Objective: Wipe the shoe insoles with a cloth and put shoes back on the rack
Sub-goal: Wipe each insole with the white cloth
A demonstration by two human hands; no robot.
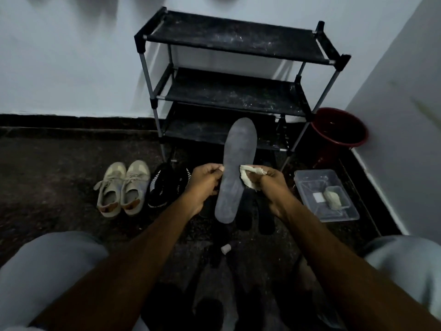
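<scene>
A long grey insole is held up in front of me, toe pointing toward the rack. My left hand pinches its left edge near the middle. My right hand grips a crumpled white cloth pressed against the insole's right edge. The black three-shelf shoe rack stands against the wall behind, its visible shelves bare and dusty. A beige pair of sneakers and a black shoe with white lettering sit on the dark floor to the left. Dark shoes lie under the insole, hard to make out.
A red bucket stands right of the rack by the corner wall. A clear plastic tub with a pale lump inside sits on the floor at right. A small white object lies between my knees.
</scene>
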